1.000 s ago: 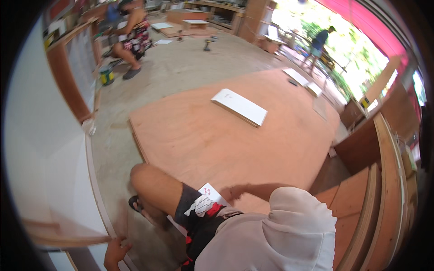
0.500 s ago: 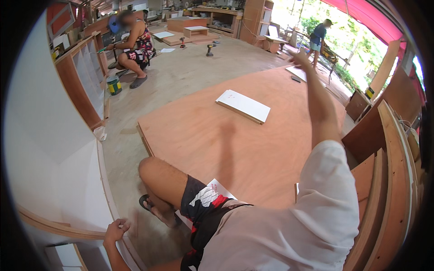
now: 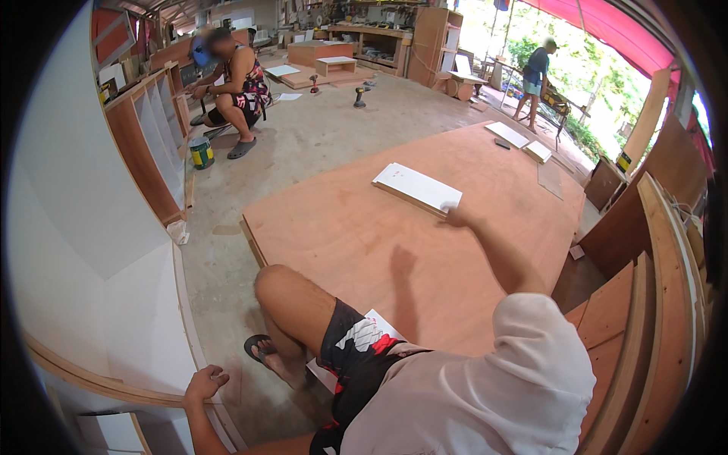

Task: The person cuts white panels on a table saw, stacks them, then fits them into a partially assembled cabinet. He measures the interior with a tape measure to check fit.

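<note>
White board [image 3: 417,187], brown-edged, oblong: flat on the plywood sheet [image 3: 326,227], long axis slanting from far left to near right, one end toward the person's right hand [image 3: 456,215]. Right fingers: at that end, board stretching away leftward; pinching or merely touching, I cannot tell. Left hand [image 3: 205,384]: fingers loosely curled, near the white cabinet [image 3: 136,303].

- Plywood sheet [image 3: 326,262] ahead of you; board stack [image 3: 417,184] on it, your right hand [image 3: 456,215] at the stack's right end.
- More boards [image 3: 506,134] at sheet's far right.
- Cabinet [image 3: 136,296] on your left, your left hand [image 3: 205,383] beside its edge.
- Can [image 3: 202,154] on floor [image 3: 303,129], left of sheet.
- Drill [image 3: 359,97] beyond sheet.
- Panels [image 3: 610,334] to your right.
</note>
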The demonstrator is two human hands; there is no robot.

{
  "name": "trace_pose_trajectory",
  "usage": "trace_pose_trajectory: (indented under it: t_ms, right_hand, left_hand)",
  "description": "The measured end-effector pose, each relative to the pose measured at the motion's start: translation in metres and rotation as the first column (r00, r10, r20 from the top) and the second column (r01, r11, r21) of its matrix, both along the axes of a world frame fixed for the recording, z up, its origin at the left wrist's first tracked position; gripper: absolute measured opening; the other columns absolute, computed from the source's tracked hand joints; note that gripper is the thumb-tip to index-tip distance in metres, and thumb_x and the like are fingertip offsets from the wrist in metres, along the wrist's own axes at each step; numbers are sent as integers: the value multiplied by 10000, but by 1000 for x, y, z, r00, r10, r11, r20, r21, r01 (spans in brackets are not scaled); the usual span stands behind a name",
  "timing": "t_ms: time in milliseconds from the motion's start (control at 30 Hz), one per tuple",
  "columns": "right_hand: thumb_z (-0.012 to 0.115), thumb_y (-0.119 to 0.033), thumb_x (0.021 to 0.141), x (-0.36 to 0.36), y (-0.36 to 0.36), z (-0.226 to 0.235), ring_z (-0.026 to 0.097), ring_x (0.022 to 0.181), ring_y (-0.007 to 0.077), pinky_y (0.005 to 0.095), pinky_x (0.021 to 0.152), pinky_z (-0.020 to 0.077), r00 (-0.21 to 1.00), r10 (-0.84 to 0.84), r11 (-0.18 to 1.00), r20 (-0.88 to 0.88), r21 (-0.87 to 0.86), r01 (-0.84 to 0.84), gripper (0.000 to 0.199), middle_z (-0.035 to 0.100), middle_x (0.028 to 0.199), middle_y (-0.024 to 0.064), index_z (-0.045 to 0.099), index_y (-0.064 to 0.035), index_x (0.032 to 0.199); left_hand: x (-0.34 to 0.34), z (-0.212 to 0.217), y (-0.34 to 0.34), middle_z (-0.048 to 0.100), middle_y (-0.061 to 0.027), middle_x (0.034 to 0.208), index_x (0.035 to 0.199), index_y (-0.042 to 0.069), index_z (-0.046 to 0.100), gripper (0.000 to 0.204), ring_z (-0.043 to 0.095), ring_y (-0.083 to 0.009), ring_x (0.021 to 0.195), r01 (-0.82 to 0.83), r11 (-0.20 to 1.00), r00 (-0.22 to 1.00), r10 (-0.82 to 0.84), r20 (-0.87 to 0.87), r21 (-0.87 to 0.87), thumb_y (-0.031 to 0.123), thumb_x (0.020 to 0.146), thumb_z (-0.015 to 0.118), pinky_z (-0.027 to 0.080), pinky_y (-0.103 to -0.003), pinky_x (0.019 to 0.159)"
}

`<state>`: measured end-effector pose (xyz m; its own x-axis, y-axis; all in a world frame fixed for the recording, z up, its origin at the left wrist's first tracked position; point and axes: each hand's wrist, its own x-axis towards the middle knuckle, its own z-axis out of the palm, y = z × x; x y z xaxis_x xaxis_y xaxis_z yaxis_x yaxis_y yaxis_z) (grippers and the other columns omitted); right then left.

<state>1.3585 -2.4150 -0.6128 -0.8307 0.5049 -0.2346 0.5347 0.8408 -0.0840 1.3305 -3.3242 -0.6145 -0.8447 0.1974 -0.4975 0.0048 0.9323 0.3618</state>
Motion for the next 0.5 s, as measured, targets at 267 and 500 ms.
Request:
trace_pose_trajectory:
  t_ms: [267,500]
  right_hand:
    - [791,-451,901,50,-257,-119,675,1209,315,422,1003,541,970,243,853,-13,-473,-220,686,696,1304,237,640,17,1380]
    - [633,-142,1065,-24,-401,158,600,959,107,262,889,479,609,-139,505,-781,-585,-635,236,663,1049,26,682,-18,1259]
  left_hand:
    - [39,-16,-75,740,-224,1177,1291,54,704,547,713,-374,1110,-107,994,981,101,-164,-29,455,924,772,561,-471,947]
    - [63,184,39,744,-116,946,1146,40,737,232,698,-208,773,-140,849,549,495,-673,509,90,921,764,542,-307,699]
